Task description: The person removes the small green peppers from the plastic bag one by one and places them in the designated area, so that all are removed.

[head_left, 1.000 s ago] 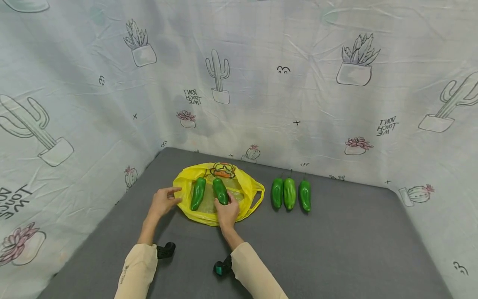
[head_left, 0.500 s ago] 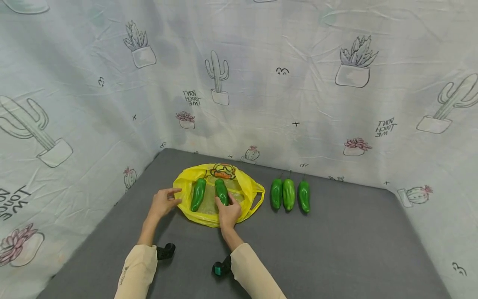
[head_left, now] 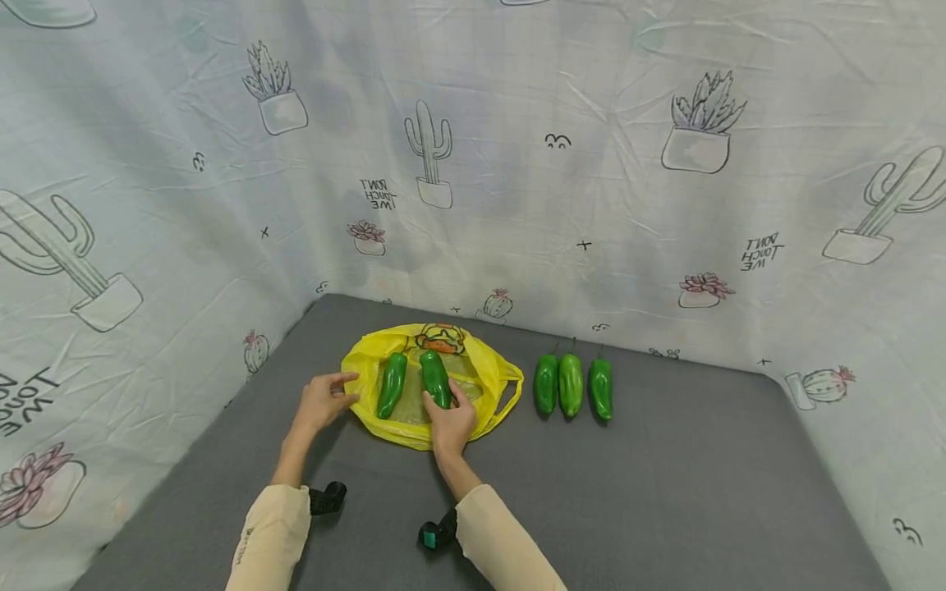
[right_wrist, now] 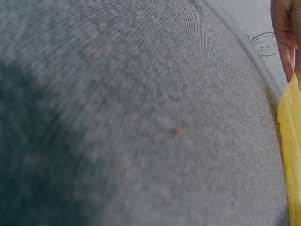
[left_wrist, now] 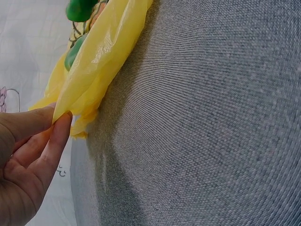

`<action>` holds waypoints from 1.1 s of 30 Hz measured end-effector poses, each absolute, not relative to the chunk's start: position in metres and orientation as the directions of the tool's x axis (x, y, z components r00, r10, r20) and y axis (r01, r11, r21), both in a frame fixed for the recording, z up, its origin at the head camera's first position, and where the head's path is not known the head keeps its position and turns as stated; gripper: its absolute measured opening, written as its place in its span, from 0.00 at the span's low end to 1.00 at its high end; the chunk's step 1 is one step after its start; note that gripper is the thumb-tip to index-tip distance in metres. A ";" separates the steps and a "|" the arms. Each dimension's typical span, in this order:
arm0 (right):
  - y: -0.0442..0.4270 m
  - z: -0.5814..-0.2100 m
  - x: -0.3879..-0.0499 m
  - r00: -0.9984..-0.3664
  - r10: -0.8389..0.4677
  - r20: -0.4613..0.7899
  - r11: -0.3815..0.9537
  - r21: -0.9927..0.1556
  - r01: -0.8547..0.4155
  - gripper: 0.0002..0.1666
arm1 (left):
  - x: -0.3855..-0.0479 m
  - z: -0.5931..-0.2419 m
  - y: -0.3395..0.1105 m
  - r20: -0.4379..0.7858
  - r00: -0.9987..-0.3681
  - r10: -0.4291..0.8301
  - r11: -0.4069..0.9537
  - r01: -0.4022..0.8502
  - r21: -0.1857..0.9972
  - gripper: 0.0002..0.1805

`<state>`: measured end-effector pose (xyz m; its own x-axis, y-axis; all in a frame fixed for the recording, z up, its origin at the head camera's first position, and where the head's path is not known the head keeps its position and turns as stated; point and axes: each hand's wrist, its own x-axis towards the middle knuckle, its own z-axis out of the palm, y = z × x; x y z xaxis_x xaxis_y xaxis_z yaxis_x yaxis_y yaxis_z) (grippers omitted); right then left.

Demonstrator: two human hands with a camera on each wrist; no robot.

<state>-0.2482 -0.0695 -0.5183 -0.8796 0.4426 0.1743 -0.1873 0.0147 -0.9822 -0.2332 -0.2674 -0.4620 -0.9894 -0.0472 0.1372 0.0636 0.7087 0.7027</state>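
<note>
A yellow plastic bag point(head_left: 414, 432) lies with its mouth spread open on the grey table. Between thumb and fingers, my left hand point(head_left: 323, 400) pinches the bag's left rim; the left wrist view shows this hand point(left_wrist: 30, 155) gripping a fold of the film. My right hand point(head_left: 452, 420) holds a green pepper point(head_left: 434, 377) by its near end, over the bag's opening. Another green pepper point(head_left: 392, 386) lies inside the bag, to the left of the held one. The right hand is out of sight in the right wrist view.
Three more green peppers, the left one point(head_left: 546, 383), the middle one point(head_left: 571, 384) and the right one point(head_left: 601, 389), lie in a row right of the bag. A cloth printed with cacti point(head_left: 510, 189) hangs behind the grey table point(head_left: 665, 492).
The pepper in my right hand has tilted and shifted slightly, first right, then back left. The left hand keeps its pinch on the bag's rim in the same place.
</note>
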 end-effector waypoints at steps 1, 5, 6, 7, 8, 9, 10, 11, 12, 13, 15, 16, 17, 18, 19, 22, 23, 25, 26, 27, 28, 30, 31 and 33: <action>-0.069 -0.518 -0.248 -0.875 0.446 0.187 0.025 -0.980 -0.197 0.27 | -0.233 -0.462 -0.268 0.134 -0.990 -0.048 0.708 0.061 0.704 0.22; -0.066 -0.517 -0.248 -0.853 0.463 0.239 0.059 -0.969 -0.240 0.23 | -0.233 -0.463 -0.268 0.116 -0.992 -0.052 0.696 0.047 0.717 0.22; -0.064 -0.516 -0.248 -0.848 0.466 0.254 0.065 -0.965 -0.254 0.22 | -0.233 -0.462 -0.268 0.113 -0.992 -0.052 0.693 0.046 0.719 0.22; -0.063 -0.515 -0.248 -0.842 0.468 0.268 0.065 -0.961 -0.269 0.21 | -0.233 -0.463 -0.269 0.111 -0.992 -0.052 0.692 0.044 0.721 0.22; -0.062 -0.515 -0.248 -0.837 0.470 0.282 0.067 -0.956 -0.285 0.21 | -0.233 -0.463 -0.269 0.108 -0.993 -0.053 0.689 0.042 0.724 0.22; -0.061 -0.514 -0.249 -0.831 0.471 0.296 0.064 -0.951 -0.302 0.20 | -0.233 -0.463 -0.269 0.108 -0.993 -0.053 0.692 0.041 0.721 0.22; -0.059 -0.513 -0.249 -0.826 0.472 0.309 0.068 -0.946 -0.316 0.20 | -0.233 -0.464 -0.269 0.108 -0.993 -0.054 0.693 0.041 0.720 0.22; -0.057 -0.512 -0.249 -0.821 0.473 0.319 0.067 -0.943 -0.327 0.20 | -0.233 -0.464 -0.270 0.108 -0.993 -0.054 0.696 0.040 0.717 0.22; -0.055 -0.511 -0.249 -0.816 0.472 0.334 0.072 -0.937 -0.342 0.20 | -0.232 -0.464 -0.270 0.108 -0.993 -0.056 0.697 0.038 0.716 0.22; -0.053 -0.510 -0.249 -0.810 0.471 0.350 0.077 -0.931 -0.357 0.20 | -0.232 -0.465 -0.270 0.109 -0.992 -0.058 0.698 0.038 0.715 0.22; -0.048 -0.507 -0.249 -0.798 0.469 0.379 0.093 -0.919 -0.383 0.20 | -0.232 -0.465 -0.270 0.111 -0.992 -0.057 0.702 0.040 0.711 0.22; -0.045 -0.506 -0.249 -0.794 0.470 0.386 0.100 -0.917 -0.387 0.20 | -0.232 -0.465 -0.270 0.111 -0.992 -0.057 0.700 0.039 0.713 0.22; -0.042 -0.504 -0.249 -0.787 0.472 0.396 0.106 -0.912 -0.395 0.20 | -0.232 -0.465 -0.270 0.111 -0.992 -0.057 0.699 0.040 0.714 0.22; -0.040 -0.502 -0.249 -0.780 0.476 0.405 0.113 -0.908 -0.403 0.19 | -0.232 -0.464 -0.271 0.109 -0.992 -0.058 0.699 0.037 0.714 0.22; -0.037 -0.500 -0.249 -0.775 0.482 0.410 0.119 -0.906 -0.405 0.19 | -0.232 -0.464 -0.271 0.106 -0.993 -0.058 0.700 0.035 0.714 0.22; -0.029 -0.494 -0.249 -0.759 0.501 0.415 0.131 -0.904 -0.408 0.19 | -0.231 -0.463 -0.271 0.098 -0.993 -0.063 0.702 0.026 0.712 0.22; -0.027 -0.493 -0.250 -0.753 0.507 0.419 0.135 -0.902 -0.411 0.19 | -0.232 -0.462 -0.271 0.095 -0.993 -0.065 0.703 0.022 0.711 0.22; -0.023 -0.490 -0.250 -0.752 0.515 0.412 0.131 -0.905 -0.406 0.19 | -0.232 -0.462 -0.270 0.092 -0.993 -0.068 0.703 0.017 0.711 0.22; -0.020 -0.489 -0.250 -0.753 0.519 0.405 0.120 -0.907 -0.405 0.19 | -0.232 -0.461 -0.269 0.092 -0.993 -0.069 0.703 0.017 0.711 0.22; -0.018 -0.488 -0.250 -0.753 0.523 0.398 0.115 -0.909 -0.401 0.19 | -0.232 -0.461 -0.269 0.090 -0.993 -0.070 0.702 0.014 0.712 0.22; -0.016 -0.486 -0.249 -0.754 0.527 0.392 0.109 -0.911 -0.397 0.20 | -0.232 -0.461 -0.269 0.088 -0.994 -0.071 0.702 0.013 0.712 0.22; -0.011 -0.482 -0.247 -0.755 0.533 0.383 0.106 -0.915 -0.390 0.20 | -0.232 -0.461 -0.268 0.084 -0.994 -0.072 0.700 0.010 0.714 0.22; -0.008 -0.479 -0.246 -0.755 0.532 0.383 0.107 -0.915 -0.388 0.20 | -0.231 -0.461 -0.267 0.082 -0.994 -0.072 0.697 0.008 0.717 0.22; -0.002 -0.468 -0.238 -0.756 0.527 0.388 0.109 -0.913 -0.392 0.20 | -0.231 -0.461 -0.267 0.079 -0.994 -0.071 0.694 0.008 0.720 0.22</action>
<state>-0.2385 -0.0023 -0.4684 -0.7561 0.5272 0.3878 -0.3921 0.1095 -0.9134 -0.2313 -0.2668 -0.4607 -0.9944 -0.0706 0.0792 0.0081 0.6938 0.7201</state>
